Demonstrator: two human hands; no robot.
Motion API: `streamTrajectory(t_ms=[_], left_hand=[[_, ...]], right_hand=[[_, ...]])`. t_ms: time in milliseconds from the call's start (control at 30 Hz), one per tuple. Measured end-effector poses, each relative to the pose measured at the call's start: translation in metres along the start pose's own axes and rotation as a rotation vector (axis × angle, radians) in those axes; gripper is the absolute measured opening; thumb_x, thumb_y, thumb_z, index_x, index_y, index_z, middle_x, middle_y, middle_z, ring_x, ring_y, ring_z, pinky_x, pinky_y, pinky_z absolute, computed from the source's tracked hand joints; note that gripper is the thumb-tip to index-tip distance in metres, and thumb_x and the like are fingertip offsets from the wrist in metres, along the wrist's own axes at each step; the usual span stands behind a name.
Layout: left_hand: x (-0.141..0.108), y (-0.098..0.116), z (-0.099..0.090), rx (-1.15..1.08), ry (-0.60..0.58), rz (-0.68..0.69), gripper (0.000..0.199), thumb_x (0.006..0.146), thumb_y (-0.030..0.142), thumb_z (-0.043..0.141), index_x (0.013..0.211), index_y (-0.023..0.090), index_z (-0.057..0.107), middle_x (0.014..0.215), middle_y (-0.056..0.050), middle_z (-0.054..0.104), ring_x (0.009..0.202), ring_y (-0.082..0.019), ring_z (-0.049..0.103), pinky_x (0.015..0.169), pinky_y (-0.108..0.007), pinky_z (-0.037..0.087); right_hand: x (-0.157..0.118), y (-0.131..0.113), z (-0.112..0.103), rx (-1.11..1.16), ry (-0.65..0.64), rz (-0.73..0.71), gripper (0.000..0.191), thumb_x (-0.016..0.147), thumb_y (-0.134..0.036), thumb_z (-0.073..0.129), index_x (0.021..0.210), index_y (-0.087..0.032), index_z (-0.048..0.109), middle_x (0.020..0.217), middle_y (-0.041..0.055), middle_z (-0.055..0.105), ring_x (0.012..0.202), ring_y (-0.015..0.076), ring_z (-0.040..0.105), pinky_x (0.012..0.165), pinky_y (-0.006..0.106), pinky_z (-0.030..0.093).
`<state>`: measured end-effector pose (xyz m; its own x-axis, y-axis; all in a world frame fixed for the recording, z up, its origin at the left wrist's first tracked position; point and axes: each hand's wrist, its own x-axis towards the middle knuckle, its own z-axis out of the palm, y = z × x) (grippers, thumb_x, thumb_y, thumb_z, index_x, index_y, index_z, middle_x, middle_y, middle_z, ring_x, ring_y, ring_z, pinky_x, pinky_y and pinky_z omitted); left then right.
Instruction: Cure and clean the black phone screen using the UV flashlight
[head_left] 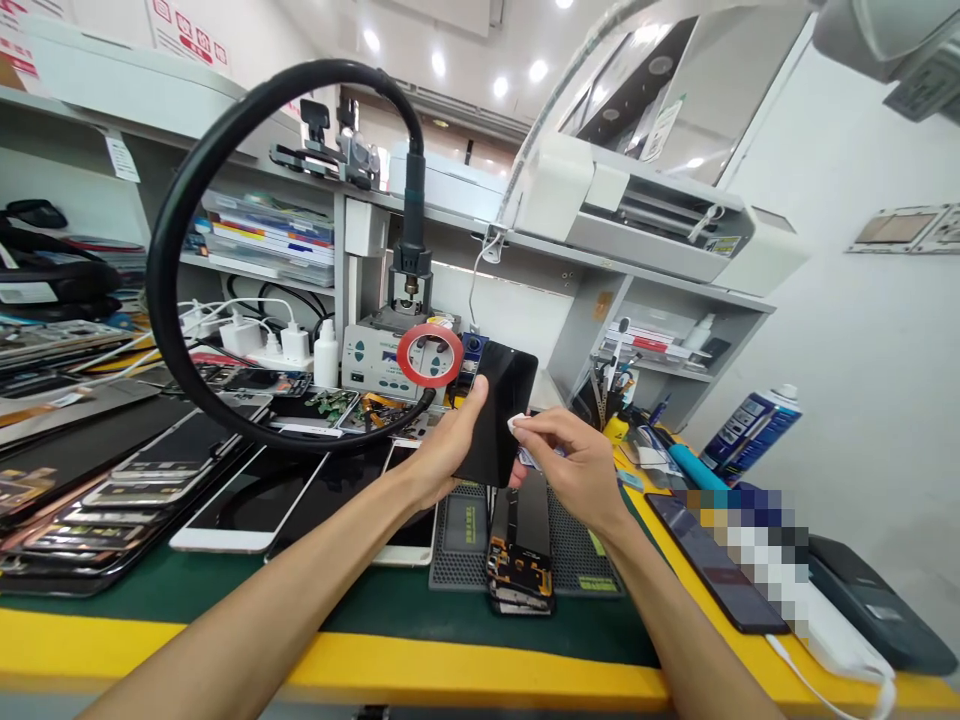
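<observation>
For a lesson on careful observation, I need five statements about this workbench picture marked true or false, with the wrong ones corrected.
1. The left hand holds a glossy black rectangular phone panel. True.
2. The right hand grips a blue cylindrical spray can. False: it pinches a small white piece; the can is farther right.
3. A dark phone part with orange ribbon circuitry lies on the dark grey mesh mat. True.
4. The red ring-shaped object lies flat on the green mat. False: it faces the camera, before the grey box with buttons.
5. A thick black hose loops up on the left. True.
</observation>
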<state>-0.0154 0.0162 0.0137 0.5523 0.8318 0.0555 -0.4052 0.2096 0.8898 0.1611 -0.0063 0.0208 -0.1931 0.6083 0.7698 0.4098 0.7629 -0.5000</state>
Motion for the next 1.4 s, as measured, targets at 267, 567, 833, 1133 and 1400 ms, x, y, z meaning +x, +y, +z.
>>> streamTrajectory(t_ms=[267,567,833,1133,1400], left_hand=[[-0.001,0.002,-0.005,-0.065,-0.109,-0.048,0.082,0.087,0.08,0.03,0.101,0.01,0.071,0.075,-0.018,0.073,0.065,-0.025,0.071,0.072,-0.038,0.059],[-0.004,0.003,-0.003,-0.062,-0.19,-0.082,0.077,0.088,0.077,0.036,0.108,0.011,0.07,0.081,-0.017,0.073,0.07,-0.027,0.071,0.072,-0.04,0.057],[-0.007,0.002,0.003,0.018,-0.254,-0.117,0.08,0.09,0.076,0.031,0.095,0.009,0.074,0.094,-0.019,0.071,0.069,-0.024,0.067,0.069,-0.036,0.055],[-0.01,0.001,0.002,0.139,-0.322,-0.242,0.088,0.087,0.082,0.024,0.083,0.01,0.075,0.073,-0.017,0.068,0.068,-0.023,0.065,0.071,-0.032,0.053],[-0.006,-0.002,-0.002,0.174,-0.377,-0.305,0.096,0.085,0.085,0.02,0.088,0.006,0.075,0.076,-0.018,0.069,0.068,-0.022,0.064,0.072,-0.032,0.053]], right_hand=[[0.001,-0.002,0.002,0.027,0.011,-0.021,0.011,0.091,-0.021,0.066,0.094,-0.023,0.077,0.085,0.0034,0.068,0.071,0.0136,0.063,0.055,0.024,0.05],[0.004,-0.002,-0.007,-0.011,0.088,-0.024,0.011,0.092,-0.024,0.066,0.096,-0.023,0.077,0.082,0.0035,0.067,0.07,0.0137,0.061,0.058,0.027,0.047],[0.009,0.002,-0.019,-0.061,0.284,-0.06,0.012,0.091,-0.021,0.068,0.098,-0.025,0.077,0.092,0.0032,0.065,0.076,0.0134,0.061,0.06,0.027,0.049],[0.013,0.001,-0.032,-0.056,0.282,-0.087,0.009,0.09,-0.019,0.069,0.093,-0.024,0.076,0.098,0.0039,0.071,0.094,0.0177,0.067,0.079,0.031,0.056],[0.015,-0.007,-0.033,-0.039,0.225,-0.028,0.007,0.09,-0.022,0.069,0.09,-0.022,0.076,0.094,0.0045,0.072,0.089,0.018,0.067,0.077,0.031,0.056]])
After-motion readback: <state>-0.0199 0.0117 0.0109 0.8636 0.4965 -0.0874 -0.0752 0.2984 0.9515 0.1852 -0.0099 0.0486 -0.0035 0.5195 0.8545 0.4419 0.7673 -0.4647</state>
